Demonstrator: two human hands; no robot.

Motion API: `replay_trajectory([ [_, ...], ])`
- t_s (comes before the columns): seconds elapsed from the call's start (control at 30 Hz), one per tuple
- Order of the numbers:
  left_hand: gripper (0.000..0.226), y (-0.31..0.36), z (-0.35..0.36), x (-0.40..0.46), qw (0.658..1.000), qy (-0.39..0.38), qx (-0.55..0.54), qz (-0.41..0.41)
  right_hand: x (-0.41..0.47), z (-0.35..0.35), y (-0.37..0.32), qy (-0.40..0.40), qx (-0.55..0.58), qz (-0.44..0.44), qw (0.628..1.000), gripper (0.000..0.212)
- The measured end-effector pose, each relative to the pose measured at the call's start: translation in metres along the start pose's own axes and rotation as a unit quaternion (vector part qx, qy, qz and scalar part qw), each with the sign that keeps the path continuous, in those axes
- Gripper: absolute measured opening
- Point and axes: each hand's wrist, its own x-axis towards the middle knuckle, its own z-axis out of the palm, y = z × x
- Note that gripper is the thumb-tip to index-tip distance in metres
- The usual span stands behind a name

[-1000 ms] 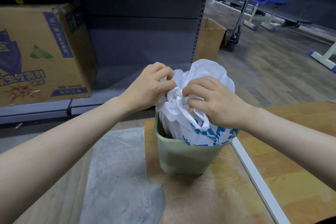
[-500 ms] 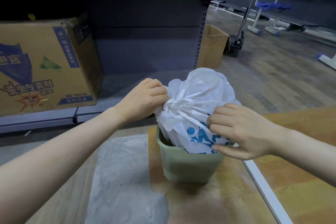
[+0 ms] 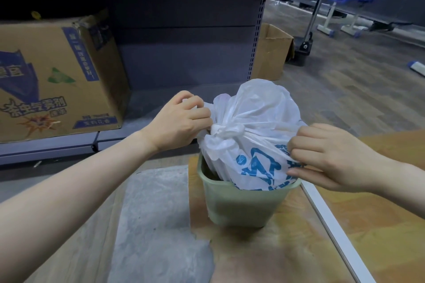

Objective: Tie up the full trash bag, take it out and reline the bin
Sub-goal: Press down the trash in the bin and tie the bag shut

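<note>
The white trash bag (image 3: 250,135), printed with blue lettering and bulging full, sits in the pale green bin (image 3: 239,207) on the floor in front of you, its top twisted into a knot (image 3: 226,130). Your left hand (image 3: 181,119) grips the bunched plastic beside the knot; your right hand (image 3: 331,156) pinches the bag's right side.

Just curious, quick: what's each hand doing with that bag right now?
Left hand: fingers curled, gripping the white trash bag beside its knot.
Right hand: fingers pinching the bag's right side.
</note>
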Motion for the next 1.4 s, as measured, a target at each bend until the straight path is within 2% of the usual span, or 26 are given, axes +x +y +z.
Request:
replay_trajectory([
  [0.17,0.019,0.003,0.001,0.007,0.999,-0.013,-0.022,-0.039,-0.01,-0.001,-0.003,0.032,0.048,0.035,0.998,0.052],
  [0.3,0.017,0.002,-0.005,0.018,0.993,-0.015,-0.095,-0.072,-0.015,0.0,-0.007,0.064,0.14,0.174,0.973,0.053],
  [0.37,0.022,0.0,-0.009,0.021,0.989,-0.039,-0.125,-0.071,-0.002,-0.004,-0.009,0.1,0.152,0.269,0.946,0.044],
  [0.43,0.026,0.0,-0.013,0.024,0.98,-0.069,-0.16,-0.093,0.021,-0.01,-0.014,0.139,0.122,0.318,0.93,0.035],
  [0.57,0.034,0.003,-0.018,0.029,0.955,-0.104,-0.232,-0.154,0.072,-0.015,-0.022,0.108,-0.006,0.317,0.942,0.025],
  [0.63,0.036,0.004,-0.019,0.031,0.947,-0.1,-0.254,-0.172,0.094,-0.016,-0.024,0.074,-0.049,0.28,0.956,0.022],
  [0.7,0.03,0.005,-0.019,0.031,0.938,-0.086,-0.275,-0.192,0.112,-0.012,-0.025,-0.013,-0.008,0.258,0.966,0.018],
  [0.77,0.023,0.008,-0.017,0.029,0.937,-0.066,-0.273,-0.209,0.121,-0.005,-0.028,-0.099,0.094,0.308,0.942,0.021],
  [0.83,0.019,0.014,-0.015,0.028,0.934,-0.044,-0.261,-0.239,0.12,0.004,-0.03,-0.096,0.114,0.344,0.927,0.035],
  [0.9,0.015,0.024,-0.015,0.027,0.91,-0.02,-0.289,-0.298,0.117,0.008,-0.033,-0.085,0.057,0.341,0.934,0.042],
  [1.03,0.015,0.041,-0.011,0.024,0.821,0.011,-0.407,-0.399,0.108,0.005,-0.034,-0.108,0.011,0.319,0.942,0.024],
  [1.07,0.014,0.044,-0.011,0.022,0.811,0.019,-0.422,-0.404,0.105,0.005,-0.034,-0.114,0.005,0.316,0.942,0.021],
  [1.13,0.004,0.047,-0.008,0.019,0.812,0.031,-0.427,-0.396,0.102,0.007,-0.033,-0.125,-0.012,0.311,0.942,0.022],
  [1.3,0.01,0.049,-0.005,0.018,0.812,0.033,-0.432,-0.391,0.09,0.013,-0.024,-0.087,-0.025,0.277,0.957,0.021],
  [1.37,0.014,0.048,-0.005,0.02,0.801,0.031,-0.438,-0.407,0.087,0.014,-0.022,-0.073,0.02,0.283,0.956,0.021],
  [1.4,0.015,0.049,-0.006,0.021,0.797,0.03,-0.44,-0.413,0.086,0.012,-0.022,-0.056,0.08,0.288,0.953,0.021],
])
